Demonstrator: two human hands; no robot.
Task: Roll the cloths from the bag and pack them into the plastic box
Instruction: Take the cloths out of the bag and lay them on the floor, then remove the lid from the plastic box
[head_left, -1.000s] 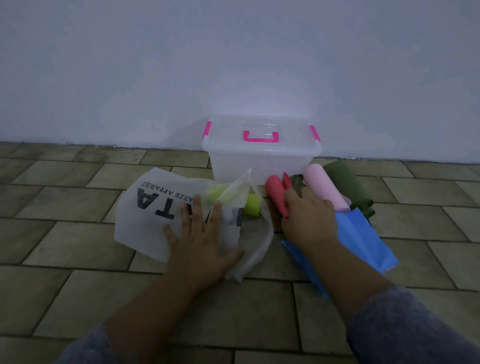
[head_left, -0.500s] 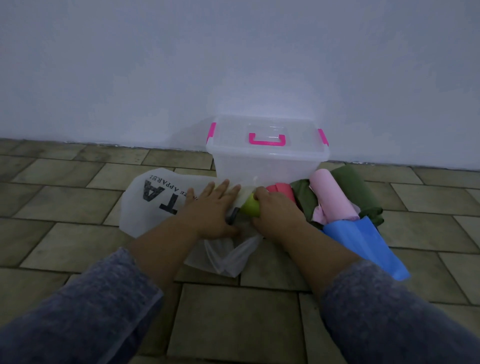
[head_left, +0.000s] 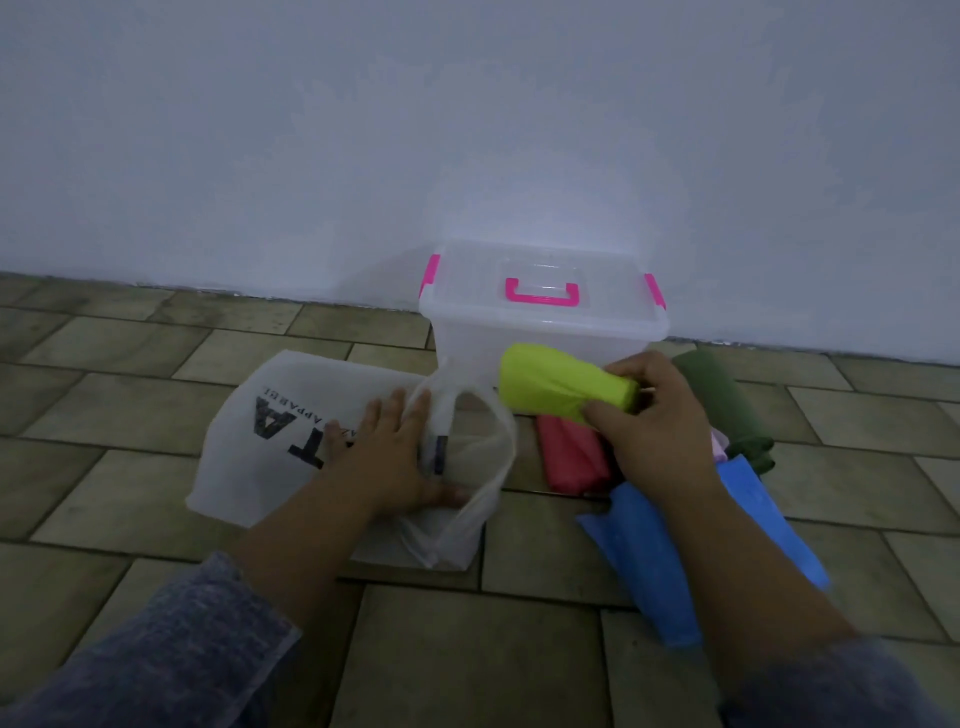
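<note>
Left hand (head_left: 387, 457): flat, pressing white bag (head_left: 270, 441) down
Right hand (head_left: 660, 421): grasps right end of lime cloth roll (head_left: 561, 387), off the floor
Handling: likely light, soft, may unroll; hold mid-roll
Plastic box (head_left: 540, 312): just beyond, lid on

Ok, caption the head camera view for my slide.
Right hand holds a rolled lime cloth; left hand presses the white bag flat; closed plastic box behind.
</note>
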